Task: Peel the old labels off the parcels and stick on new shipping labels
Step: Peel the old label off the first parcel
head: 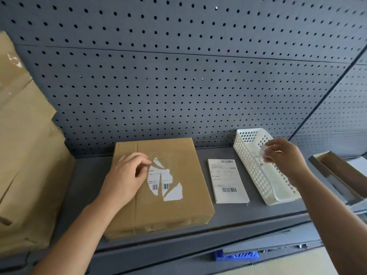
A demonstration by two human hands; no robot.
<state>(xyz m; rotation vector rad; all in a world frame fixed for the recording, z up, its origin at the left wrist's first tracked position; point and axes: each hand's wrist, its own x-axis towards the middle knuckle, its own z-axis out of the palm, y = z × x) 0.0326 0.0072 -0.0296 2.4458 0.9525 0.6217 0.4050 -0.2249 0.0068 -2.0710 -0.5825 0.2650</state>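
Flat brown cardboard parcel point(158, 195) on grey shelf point(238, 219). Torn white old label point(164, 181): likely thin, tear-prone; grip at upper edge, where left hand point(127, 175) fingers pinch. Right hand point(284, 155) fingers pinch crumpled scrap point(263, 153) above white perforated basket point(252, 171).

My left grip point(127, 175) rests on the brown parcel point(178, 205), pinching the torn old label point(164, 181) at its left edge. My right grip point(284, 155) holds a crumpled scrap point(263, 153) over the white basket point(250, 165) — a new label point(226, 179) lies between parcel and basket.
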